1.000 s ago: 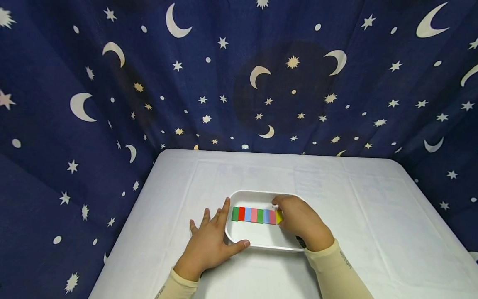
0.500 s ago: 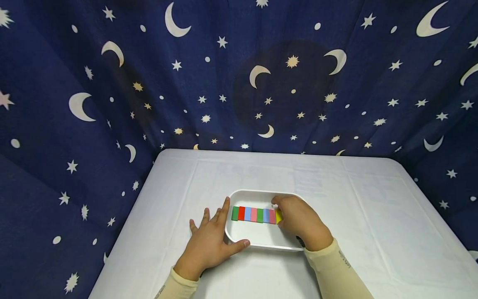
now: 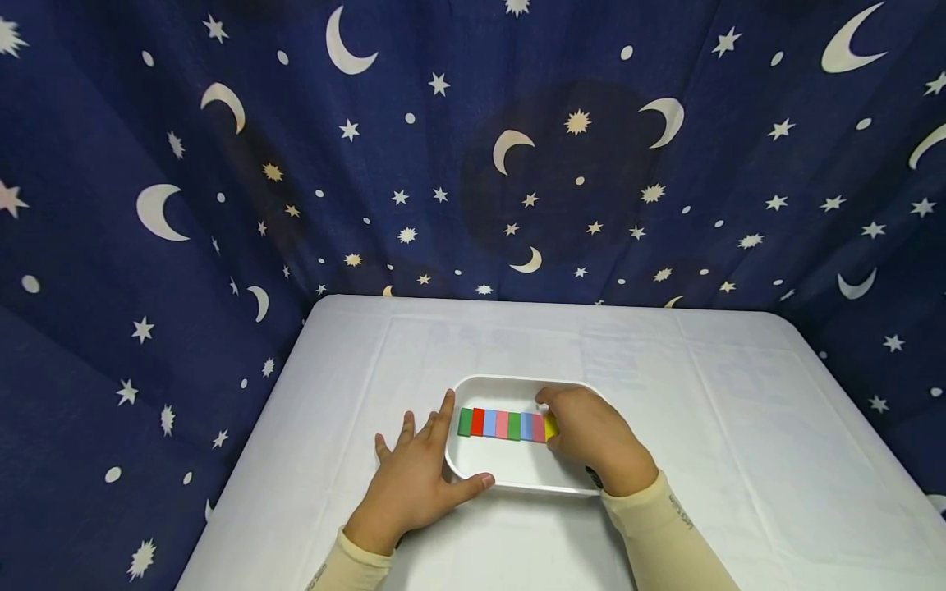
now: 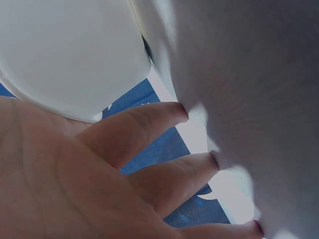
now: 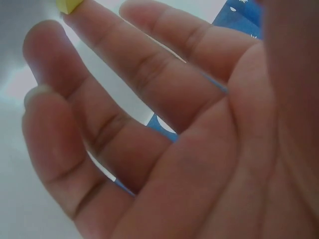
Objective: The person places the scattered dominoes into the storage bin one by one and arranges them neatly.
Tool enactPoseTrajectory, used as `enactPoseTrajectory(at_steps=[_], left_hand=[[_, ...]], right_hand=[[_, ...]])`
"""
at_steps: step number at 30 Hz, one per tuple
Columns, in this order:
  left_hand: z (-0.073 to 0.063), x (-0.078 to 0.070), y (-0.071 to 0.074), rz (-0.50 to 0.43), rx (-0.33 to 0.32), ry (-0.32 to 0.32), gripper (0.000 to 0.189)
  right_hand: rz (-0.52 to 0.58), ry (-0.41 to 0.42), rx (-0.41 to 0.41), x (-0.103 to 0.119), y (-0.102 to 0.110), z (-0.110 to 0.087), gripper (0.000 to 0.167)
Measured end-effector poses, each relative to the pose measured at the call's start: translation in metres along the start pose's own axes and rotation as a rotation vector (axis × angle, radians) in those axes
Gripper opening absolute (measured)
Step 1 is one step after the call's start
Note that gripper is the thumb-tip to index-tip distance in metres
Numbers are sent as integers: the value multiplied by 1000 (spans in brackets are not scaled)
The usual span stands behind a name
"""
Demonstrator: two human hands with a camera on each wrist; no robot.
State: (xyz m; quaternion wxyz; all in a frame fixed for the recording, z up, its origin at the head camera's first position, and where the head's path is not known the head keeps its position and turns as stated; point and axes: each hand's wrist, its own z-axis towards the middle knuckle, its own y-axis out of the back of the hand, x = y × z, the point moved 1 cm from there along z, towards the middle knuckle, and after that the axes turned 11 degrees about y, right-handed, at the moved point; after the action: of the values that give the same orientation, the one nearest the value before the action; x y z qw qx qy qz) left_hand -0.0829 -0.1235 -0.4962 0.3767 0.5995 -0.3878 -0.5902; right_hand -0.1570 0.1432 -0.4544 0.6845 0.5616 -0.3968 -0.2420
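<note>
A white tray [image 3: 510,468] holds a row of flat, coloured rectangular blocks [image 3: 515,426] lying side by side in green, red, blue and pink. At the row's right end is a yellow block [image 3: 550,426], partly hidden by my right hand [image 3: 600,435], whose fingers and thumb pinch it. The right wrist view shows a corner of that yellow block [image 5: 69,5] at a fingertip. My left hand [image 3: 414,484] spreads at the tray's left end, index finger and thumb against its rim. In the left wrist view, the other fingers of the left hand [image 4: 99,164] rest on the tablecloth.
A white cloth [image 3: 473,336] covers the table under the tray. Behind and beside the table hangs a dark blue curtain [image 3: 443,164] with moons and stars. The tray's front and back walls rise around the blocks.
My right hand and the yellow block have shifted very slightly left, closer against the pink block at the row's end. The left hand and the tray have stayed put.
</note>
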Motion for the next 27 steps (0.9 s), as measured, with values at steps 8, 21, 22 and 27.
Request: enactPoseTrajectory(at_steps=[8,21,22,27], left_hand=[[0,0,0,-3,1,3,124],[0,-1,0,2,2,4,124],[0,-1,0,2,2,4,124],[0,0,0,5,1,2,124]], right_hand=[[-1,-5,12,0,0,0,51],[36,-10,18,0,2,0,56],[34,-4,18,1,2,0,57],[10,32,13,2,1,0,59]])
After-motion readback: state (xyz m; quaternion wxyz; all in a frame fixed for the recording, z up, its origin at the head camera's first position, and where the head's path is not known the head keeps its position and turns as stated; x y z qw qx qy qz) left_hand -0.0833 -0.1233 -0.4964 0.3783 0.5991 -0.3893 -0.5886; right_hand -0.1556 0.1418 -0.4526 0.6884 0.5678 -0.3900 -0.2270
